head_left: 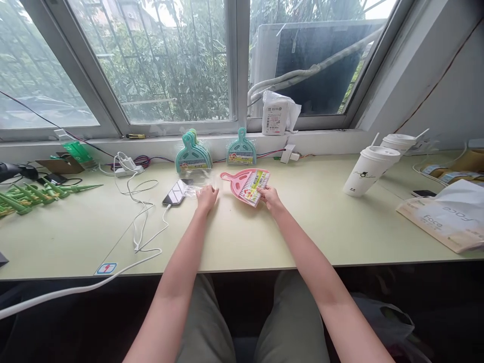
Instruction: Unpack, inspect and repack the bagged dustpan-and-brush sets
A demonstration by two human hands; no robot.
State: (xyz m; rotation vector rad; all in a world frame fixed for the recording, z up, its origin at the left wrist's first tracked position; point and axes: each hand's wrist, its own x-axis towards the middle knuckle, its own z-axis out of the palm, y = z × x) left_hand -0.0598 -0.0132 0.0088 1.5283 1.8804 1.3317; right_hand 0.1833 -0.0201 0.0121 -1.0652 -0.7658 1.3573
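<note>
Right hand (269, 196) pinches pink dustpan set (246, 185) by near corner, desk (264, 237) centre. Left hand (206, 195) rests flat on clear plastic bag (197, 182), fingers closed on nothing.

Risk: thin corner pinch, set may slip or swing.

Phone (175, 192) touches bag at 9 o'clock; tug could drag it, cable (141, 227) too. Teal dustpans (196, 151) at 12. Paper cups (368, 170) at 3, well apart.

Teal dustpans (193, 151) against the sill, phone (175, 192) on a white cable (140, 222), two lidded cups (368, 170), green sticks (26, 197).

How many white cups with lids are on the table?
2. One lidded white cup stands on the table's right side; the second cup stands just behind it, nearer the wall, partly hidden.
</note>
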